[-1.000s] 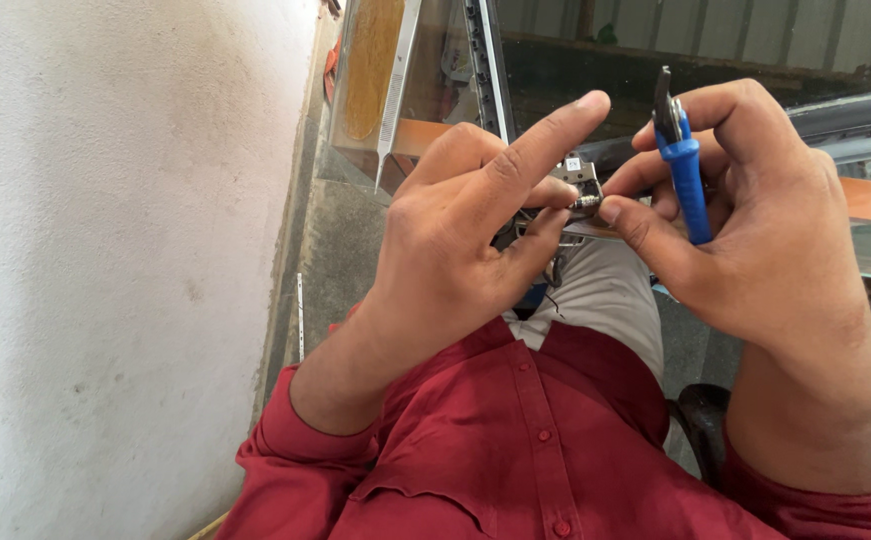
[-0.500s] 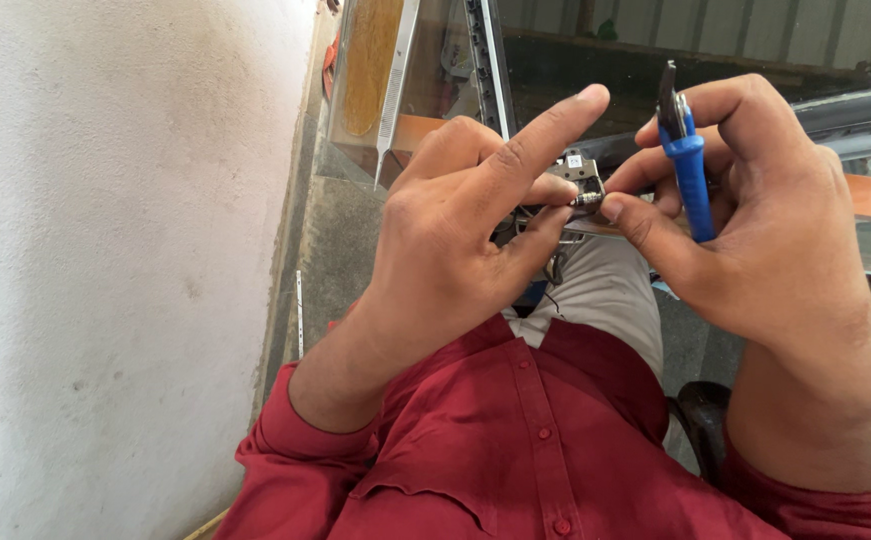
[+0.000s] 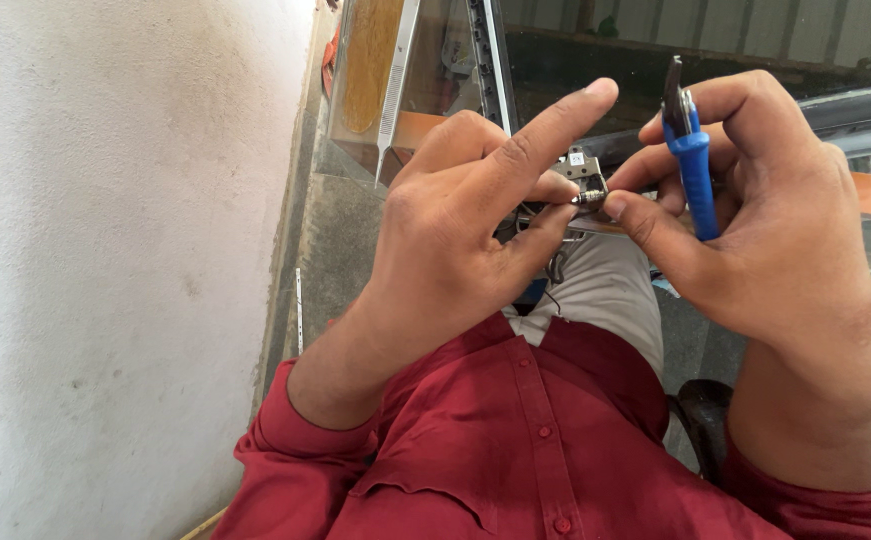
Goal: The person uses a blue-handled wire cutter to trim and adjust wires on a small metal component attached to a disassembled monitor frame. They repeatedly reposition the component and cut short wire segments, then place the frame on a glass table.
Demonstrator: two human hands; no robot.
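Closest to the camera, a red buttoned shirt [image 3: 545, 460] fills the lower frame, with grey trousers [image 3: 605, 290] showing just beyond its hem. Above them the left hand [image 3: 465, 230] is mostly curled, its index finger stretched out straight while thumb and the other fingers pinch a small metal part [image 3: 583, 180]. The right hand [image 3: 755, 230] meets it from the other side, thumb tip pressed to the same part; its fingers are also wrapped round a blue-handled tool [image 3: 693, 165] that stands upright with its dark metal tip uppermost. Thin dark wires [image 3: 553, 270] hang below the part, though what they join is hard to make out. To the left runs a rough white wall [image 3: 105, 270]. Farther off stands a glass-sided frame [image 3: 395, 80] on the concrete floor [image 3: 340, 250].
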